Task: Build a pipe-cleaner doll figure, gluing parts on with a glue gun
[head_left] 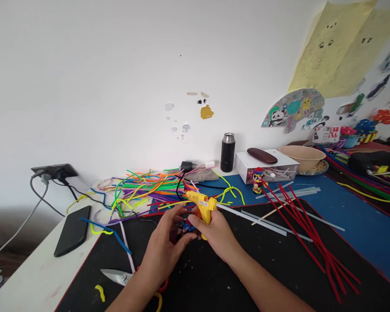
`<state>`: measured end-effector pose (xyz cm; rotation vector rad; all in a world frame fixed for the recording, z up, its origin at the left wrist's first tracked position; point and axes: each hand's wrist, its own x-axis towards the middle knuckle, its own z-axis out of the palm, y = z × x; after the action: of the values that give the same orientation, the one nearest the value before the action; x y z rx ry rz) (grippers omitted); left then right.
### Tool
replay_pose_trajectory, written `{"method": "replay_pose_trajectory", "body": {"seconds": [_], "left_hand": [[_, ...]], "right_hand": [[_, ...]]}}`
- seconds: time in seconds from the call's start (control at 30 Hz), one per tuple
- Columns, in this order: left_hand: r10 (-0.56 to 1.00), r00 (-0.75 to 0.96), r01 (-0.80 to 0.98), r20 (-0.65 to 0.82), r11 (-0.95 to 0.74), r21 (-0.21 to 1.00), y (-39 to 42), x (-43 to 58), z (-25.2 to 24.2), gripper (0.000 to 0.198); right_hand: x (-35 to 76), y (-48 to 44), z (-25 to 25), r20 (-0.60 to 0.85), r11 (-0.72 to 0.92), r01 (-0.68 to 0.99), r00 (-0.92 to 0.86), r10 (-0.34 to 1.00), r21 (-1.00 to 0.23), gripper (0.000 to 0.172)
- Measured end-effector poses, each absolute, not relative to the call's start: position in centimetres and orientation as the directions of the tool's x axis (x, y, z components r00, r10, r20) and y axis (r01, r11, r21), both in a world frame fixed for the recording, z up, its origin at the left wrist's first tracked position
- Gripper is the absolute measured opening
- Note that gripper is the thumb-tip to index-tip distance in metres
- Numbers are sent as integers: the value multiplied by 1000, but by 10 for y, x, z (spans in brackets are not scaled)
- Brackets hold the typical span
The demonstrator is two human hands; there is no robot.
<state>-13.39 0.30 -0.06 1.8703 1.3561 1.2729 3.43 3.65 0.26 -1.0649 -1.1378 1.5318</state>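
My right hand (219,232) is wrapped round a yellow hot glue gun (203,206), its nozzle pointing to the left. A long clear glue stick (250,219) sticks out of the gun's back end. My left hand (164,238) is closed on a small blue and dark red pipe-cleaner piece (186,226), just below the nozzle. Fingers of both hands hide much of that piece. Scissors (117,276) lie partly under my left forearm, their handles mostly covered.
Loose coloured pipe cleaners (149,188) are heaped behind my hands. Red pipe cleaners (307,229) lie to the right. A small pipe-cleaner figure (258,180) stands by a white box (242,169). Also around are a black flask (228,154), a phone (73,231) and a bowl (302,157).
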Motion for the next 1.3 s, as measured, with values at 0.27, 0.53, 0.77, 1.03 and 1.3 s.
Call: {"method": "replay_pose_trajectory", "body": {"seconds": [0.27,0.53,0.77,1.03,1.3], "left_hand": [[973,53,183,223,-229,956,5,-131,8,65],[987,162,-136,-16,39,990,12,-136,16,44],[946,303,-39,-114,131,991,14,-150,22,40],[921,369,-58,-128,160,985,10,-150,24,36],[963,215,-275,-160,217,937,12,-146,23,44]], "right_hand": [[37,38,7,-108,-134,-120,-204,973,-984,38],[42,42,9,-92,-116,-119,-191,977,-986,34],[44,42,6,-63,-92,-105,-251,966,-990,37],[43,38,3,-36,-54,-59,-269,963,-997,42],[42,40,3,-60,-88,-133,-200,978,-987,53]]}}
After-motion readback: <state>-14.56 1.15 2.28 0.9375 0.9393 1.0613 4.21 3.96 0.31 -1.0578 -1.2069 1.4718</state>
